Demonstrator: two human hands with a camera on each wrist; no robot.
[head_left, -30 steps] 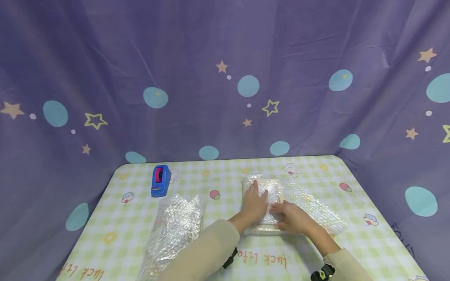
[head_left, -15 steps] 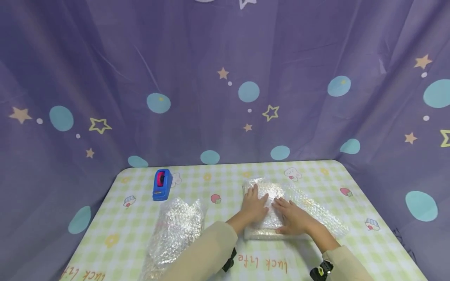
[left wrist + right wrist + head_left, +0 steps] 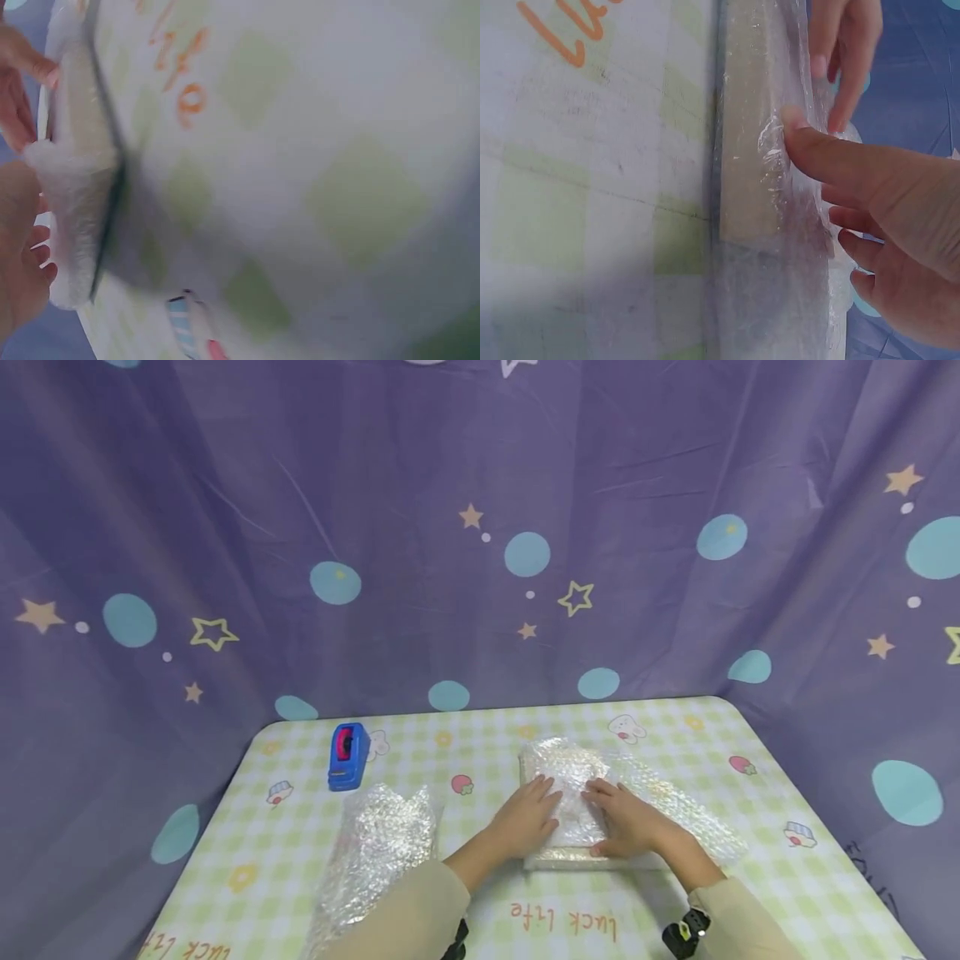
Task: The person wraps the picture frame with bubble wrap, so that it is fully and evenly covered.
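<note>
While hands (image 3: 521,820) (image 3: 632,820) touch package (image 3: 572,828), dispenser (image 3: 348,760), headcam only

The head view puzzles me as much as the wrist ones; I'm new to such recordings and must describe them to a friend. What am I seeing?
There's no machine, just a person's two bare hands. The head view looks forward and down from the person's head; the others look from each wrist, so the table appears tilted. On it lie a bubble-wrapped package, more bubble wrap and a blue tape dispenser. Nothing is lifted: the left hand lies over the package's top, and the right hand has its thumb at the near edge.
</note>
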